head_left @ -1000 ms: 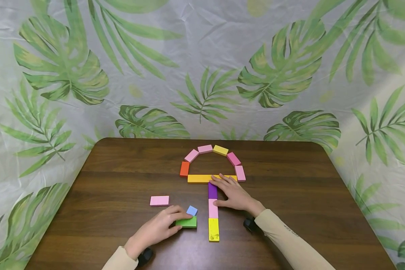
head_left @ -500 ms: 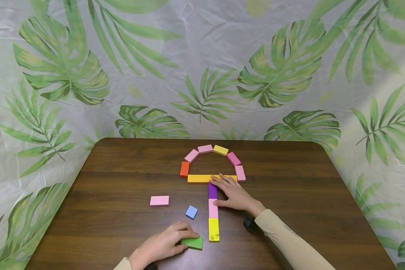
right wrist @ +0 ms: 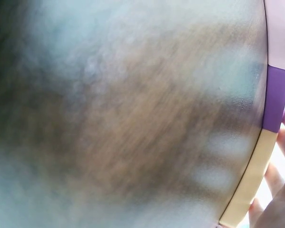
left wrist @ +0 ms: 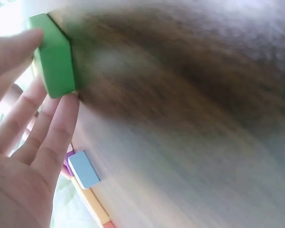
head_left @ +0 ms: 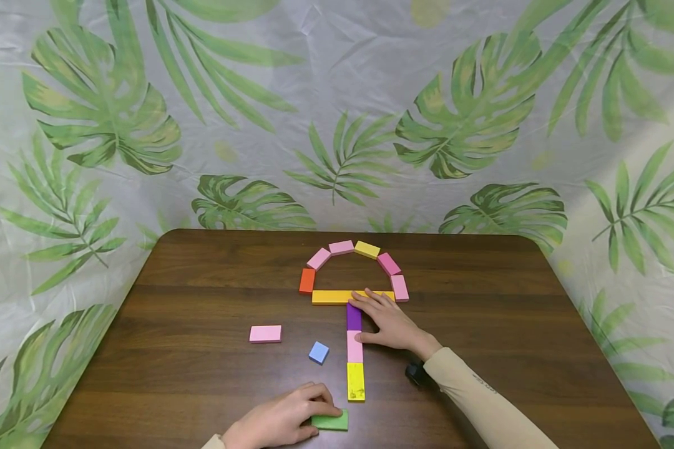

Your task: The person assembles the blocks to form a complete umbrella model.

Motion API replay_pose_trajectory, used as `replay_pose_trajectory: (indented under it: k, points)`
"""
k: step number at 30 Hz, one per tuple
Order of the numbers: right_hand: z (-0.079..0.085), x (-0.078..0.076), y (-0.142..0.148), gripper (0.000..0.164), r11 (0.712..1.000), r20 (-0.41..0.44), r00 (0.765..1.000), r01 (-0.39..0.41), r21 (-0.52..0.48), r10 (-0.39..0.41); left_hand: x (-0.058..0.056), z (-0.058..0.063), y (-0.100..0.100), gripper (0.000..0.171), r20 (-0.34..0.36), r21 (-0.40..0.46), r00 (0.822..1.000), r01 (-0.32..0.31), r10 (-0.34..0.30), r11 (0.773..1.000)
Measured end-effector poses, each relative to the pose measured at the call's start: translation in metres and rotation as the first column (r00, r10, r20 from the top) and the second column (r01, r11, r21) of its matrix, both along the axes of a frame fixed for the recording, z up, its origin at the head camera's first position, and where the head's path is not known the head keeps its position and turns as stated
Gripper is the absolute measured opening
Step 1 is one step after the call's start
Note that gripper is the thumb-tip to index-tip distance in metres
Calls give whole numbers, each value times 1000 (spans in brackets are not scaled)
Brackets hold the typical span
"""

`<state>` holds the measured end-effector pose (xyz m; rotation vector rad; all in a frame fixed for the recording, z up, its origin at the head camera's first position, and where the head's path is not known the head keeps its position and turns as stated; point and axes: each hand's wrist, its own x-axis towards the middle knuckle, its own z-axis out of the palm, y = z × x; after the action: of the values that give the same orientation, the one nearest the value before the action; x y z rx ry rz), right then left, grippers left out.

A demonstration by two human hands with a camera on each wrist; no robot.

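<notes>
My left hand point(head_left: 285, 414) pinches a green block point(head_left: 334, 421) between thumb and fingers. This block lies just in front of the bright yellow block point(head_left: 356, 381), a little to the left, with a small gap between them. The left wrist view gives a closer look at the green block point(left wrist: 58, 61) in the grip. My right hand point(head_left: 392, 324) rests on the long orange block point(head_left: 330, 298), fingers spread, while its thumb touches the pink block point(head_left: 355, 354) in the column. Between these lies a purple block point(head_left: 354, 317), partly beneath the hand.
An arch of several blocks, with a red-orange block point(head_left: 307, 281) at its left end, curves behind the long orange one. Left of the column lie a small blue block point(head_left: 318, 353) and a loose pink block point(head_left: 266, 334). The wooden table point(head_left: 191, 293) meets a leaf-print cloth point(head_left: 337, 93) behind.
My left hand has pulled the green block away from the small blue block, toward the near side and rightward, to the column's near end. My right hand has stayed put.
</notes>
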<state>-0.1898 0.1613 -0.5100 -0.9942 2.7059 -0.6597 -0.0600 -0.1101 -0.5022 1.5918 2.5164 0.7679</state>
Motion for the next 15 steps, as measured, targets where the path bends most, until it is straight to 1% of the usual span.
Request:
replay_pose_trajectory:
  k: [3, 9, 15]
  points:
    - [0, 0, 0, 76, 1000, 5, 1000, 4, 9, -4, 1, 1, 0, 41, -33, -2, 999, 27, -27, 1000]
    - [-1, -1, 0, 76, 1000, 8, 1000, 9, 5, -9, 1, 1, 1, 41, -73, -4, 997, 38, -39, 999]
    - [-1, -1, 0, 76, 1000, 9, 1000, 10, 0, -10, -2, 0, 6, 42, -123, -53, 991, 50, -56, 997]
